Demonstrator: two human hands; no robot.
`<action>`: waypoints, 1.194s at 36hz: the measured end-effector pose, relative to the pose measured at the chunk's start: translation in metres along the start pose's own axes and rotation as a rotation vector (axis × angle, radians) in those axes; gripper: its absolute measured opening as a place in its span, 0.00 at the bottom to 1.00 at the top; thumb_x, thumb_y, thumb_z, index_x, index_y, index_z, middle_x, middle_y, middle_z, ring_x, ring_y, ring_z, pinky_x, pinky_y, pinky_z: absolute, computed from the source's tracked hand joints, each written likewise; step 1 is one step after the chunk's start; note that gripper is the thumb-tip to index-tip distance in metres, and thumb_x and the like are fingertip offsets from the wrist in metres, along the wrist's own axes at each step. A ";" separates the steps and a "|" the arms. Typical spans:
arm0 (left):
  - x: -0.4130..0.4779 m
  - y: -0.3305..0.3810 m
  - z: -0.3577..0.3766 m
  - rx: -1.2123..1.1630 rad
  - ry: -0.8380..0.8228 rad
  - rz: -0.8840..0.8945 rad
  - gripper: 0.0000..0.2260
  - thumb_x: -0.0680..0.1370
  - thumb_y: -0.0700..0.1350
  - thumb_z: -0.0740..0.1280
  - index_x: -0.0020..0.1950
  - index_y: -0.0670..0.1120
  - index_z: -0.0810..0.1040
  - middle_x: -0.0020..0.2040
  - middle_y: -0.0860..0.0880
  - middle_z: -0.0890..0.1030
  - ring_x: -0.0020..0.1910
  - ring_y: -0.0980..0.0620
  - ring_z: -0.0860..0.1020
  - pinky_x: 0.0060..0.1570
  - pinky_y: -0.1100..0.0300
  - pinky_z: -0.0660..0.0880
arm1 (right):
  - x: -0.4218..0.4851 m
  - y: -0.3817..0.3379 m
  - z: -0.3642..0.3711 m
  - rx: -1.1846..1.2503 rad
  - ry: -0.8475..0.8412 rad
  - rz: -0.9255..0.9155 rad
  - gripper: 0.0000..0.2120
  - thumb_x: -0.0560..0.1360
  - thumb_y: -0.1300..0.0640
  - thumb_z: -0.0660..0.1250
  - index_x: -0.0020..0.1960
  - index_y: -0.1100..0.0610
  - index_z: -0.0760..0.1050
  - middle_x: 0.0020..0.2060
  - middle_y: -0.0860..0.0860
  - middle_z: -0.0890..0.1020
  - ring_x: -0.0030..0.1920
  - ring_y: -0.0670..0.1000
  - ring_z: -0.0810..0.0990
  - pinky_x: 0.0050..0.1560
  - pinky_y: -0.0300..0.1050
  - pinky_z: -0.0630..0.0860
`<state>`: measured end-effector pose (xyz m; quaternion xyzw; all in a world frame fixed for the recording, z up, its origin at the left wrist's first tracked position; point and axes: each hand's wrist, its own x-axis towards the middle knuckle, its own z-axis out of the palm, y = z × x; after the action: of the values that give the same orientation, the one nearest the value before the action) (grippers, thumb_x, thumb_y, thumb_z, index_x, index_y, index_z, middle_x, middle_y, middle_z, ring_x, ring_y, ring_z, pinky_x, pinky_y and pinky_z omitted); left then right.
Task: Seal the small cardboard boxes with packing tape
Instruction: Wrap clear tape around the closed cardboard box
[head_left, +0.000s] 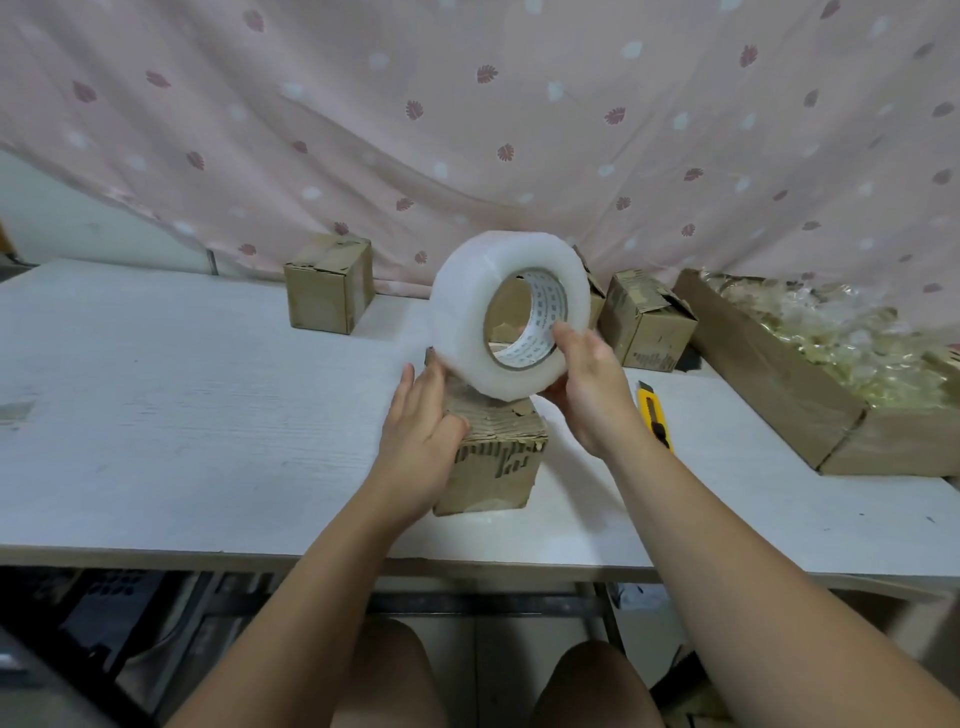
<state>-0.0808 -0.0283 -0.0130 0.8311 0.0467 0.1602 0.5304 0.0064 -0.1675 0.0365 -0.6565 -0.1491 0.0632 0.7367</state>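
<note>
Tape roll (462, 312) upright, axis toward viewer

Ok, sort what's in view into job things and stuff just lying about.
Job: tape roll in right hand; near box under left hand; back-left box; back-right box; yellow knife, likely for cutting tape.
Lying about: large carton of clear plastic; pink curtain.

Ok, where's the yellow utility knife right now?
Head view: the yellow utility knife lies flat on the white table, right of centre, between the right hand holding the tape roll and the large open carton.
</note>
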 end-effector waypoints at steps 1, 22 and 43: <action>0.001 -0.002 -0.001 0.016 0.000 0.003 0.35 0.71 0.49 0.50 0.79 0.57 0.49 0.78 0.61 0.50 0.75 0.63 0.42 0.73 0.54 0.47 | 0.001 -0.001 -0.003 -0.089 -0.021 -0.012 0.04 0.81 0.58 0.60 0.52 0.52 0.73 0.46 0.53 0.80 0.46 0.51 0.79 0.51 0.50 0.79; -0.002 -0.010 -0.013 0.225 -0.025 0.136 0.31 0.71 0.57 0.50 0.75 0.57 0.58 0.72 0.58 0.62 0.71 0.60 0.52 0.71 0.51 0.56 | 0.007 0.003 -0.005 -0.077 0.214 -0.003 0.08 0.79 0.49 0.65 0.50 0.53 0.78 0.48 0.57 0.84 0.50 0.57 0.83 0.52 0.58 0.81; -0.004 -0.004 -0.012 0.226 -0.068 0.101 0.21 0.73 0.54 0.49 0.61 0.76 0.57 0.75 0.62 0.57 0.74 0.60 0.46 0.73 0.52 0.47 | -0.003 0.030 -0.047 -0.132 0.417 -0.024 0.03 0.78 0.51 0.67 0.48 0.43 0.74 0.49 0.50 0.82 0.54 0.55 0.81 0.53 0.62 0.80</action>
<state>-0.0883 -0.0175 -0.0130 0.8920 0.0042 0.1521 0.4257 0.0210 -0.2089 0.0026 -0.7004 -0.0052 -0.0925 0.7077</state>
